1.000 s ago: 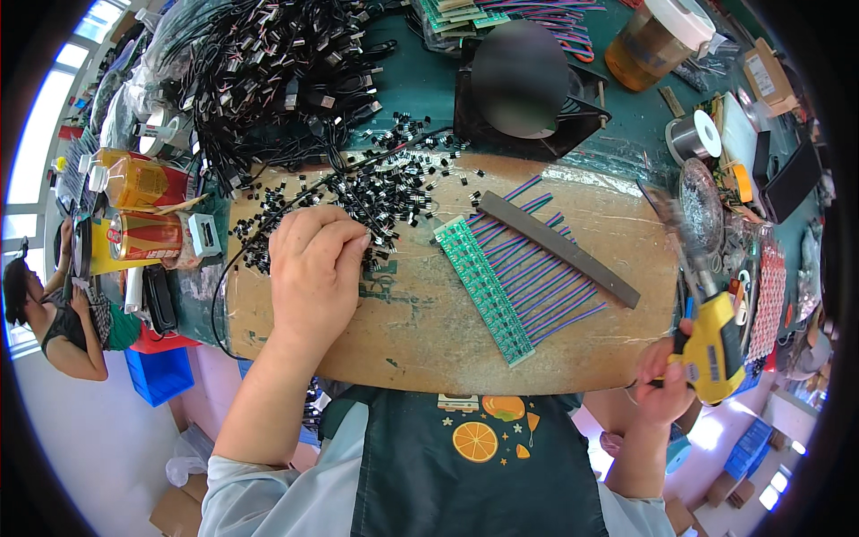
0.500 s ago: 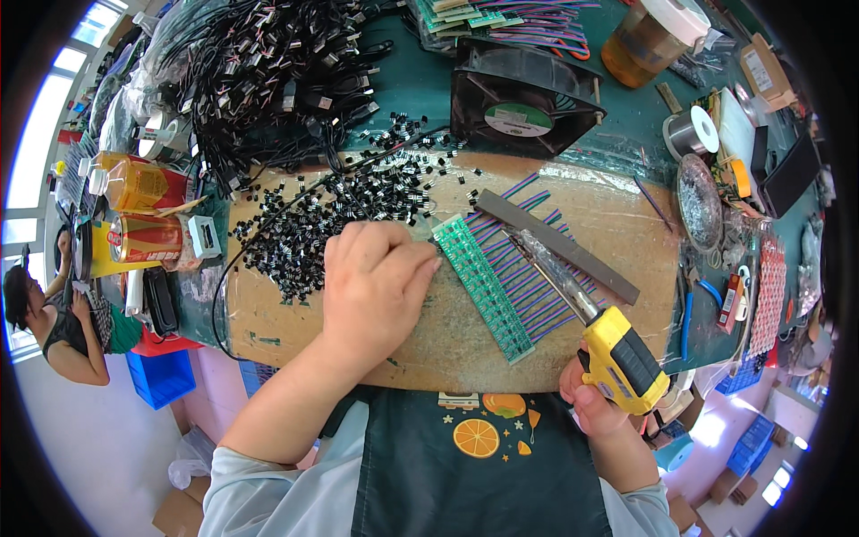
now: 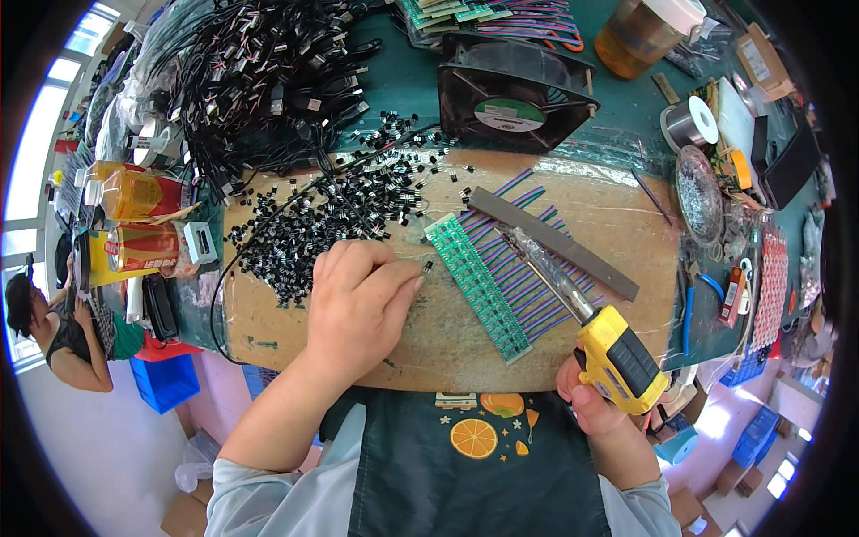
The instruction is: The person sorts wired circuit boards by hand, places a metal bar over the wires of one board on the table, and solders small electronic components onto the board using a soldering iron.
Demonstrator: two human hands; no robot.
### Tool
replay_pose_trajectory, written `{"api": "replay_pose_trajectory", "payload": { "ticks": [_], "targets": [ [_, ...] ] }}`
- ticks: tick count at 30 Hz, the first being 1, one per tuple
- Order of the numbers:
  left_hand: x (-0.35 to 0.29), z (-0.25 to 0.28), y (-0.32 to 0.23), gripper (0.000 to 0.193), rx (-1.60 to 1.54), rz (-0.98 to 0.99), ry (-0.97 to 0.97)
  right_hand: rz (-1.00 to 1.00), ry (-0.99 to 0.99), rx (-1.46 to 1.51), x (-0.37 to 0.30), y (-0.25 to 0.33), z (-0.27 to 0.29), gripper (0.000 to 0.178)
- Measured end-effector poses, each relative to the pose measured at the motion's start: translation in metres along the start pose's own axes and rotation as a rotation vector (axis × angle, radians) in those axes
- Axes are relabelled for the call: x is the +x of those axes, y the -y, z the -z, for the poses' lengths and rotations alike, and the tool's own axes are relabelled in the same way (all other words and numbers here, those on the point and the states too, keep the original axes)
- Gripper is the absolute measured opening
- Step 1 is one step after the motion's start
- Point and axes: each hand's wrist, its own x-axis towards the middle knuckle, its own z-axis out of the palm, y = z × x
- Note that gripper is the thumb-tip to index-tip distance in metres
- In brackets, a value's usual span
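My left hand (image 3: 358,304) is over the wooden board (image 3: 295,345), thumb and forefinger pinched together. A small black component (image 3: 428,266) shows right at those fingertips; I cannot tell whether it is held or lies on the board. To its right a green circuit board panel (image 3: 479,291) lies slanted, with purple and blue wires (image 3: 528,277) fanning out to the right under a grey bar (image 3: 555,243). My right hand (image 3: 595,407) is closed around a yellow and black soldering gun (image 3: 622,358), its metal tip pointing up and left above the wires.
Loose black components (image 3: 309,237) are heaped left of the panel. Behind them lies a tangle of black cables (image 3: 268,98). A black fan (image 3: 514,98) stands at the back. On the right are a solder spool (image 3: 691,123) and a metal dish (image 3: 700,197). Another person (image 3: 67,331) is far left.
My left hand has drawn back from the panel's upper corner, toward me and slightly left. The small black component now shows at its fingertips. The soldering gun has hardly moved.
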Motion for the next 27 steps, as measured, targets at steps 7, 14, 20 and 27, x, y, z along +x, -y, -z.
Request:
{"api": "replay_pose_trajectory", "payload": {
  "ticks": [7,14,20,27],
  "targets": [
    [0.008,-0.004,-0.007,0.014,0.061,-0.005,0.104,-0.005,-0.011,0.000,-0.001,0.000,-0.002,0.017],
    [0.002,0.005,-0.012,0.013,-0.099,0.013,0.095,-0.010,0.020,-0.055,-0.002,-0.002,0.002,0.020],
    [-0.002,0.000,-0.010,0.014,-0.191,0.008,0.042,0.010,0.059,-0.134,0.001,-0.001,0.003,0.019],
    [-0.009,0.003,-0.032,0.014,-0.602,0.194,0.151,0.111,0.085,-0.404,0.016,0.018,-0.017,0.016]
  ]
}}
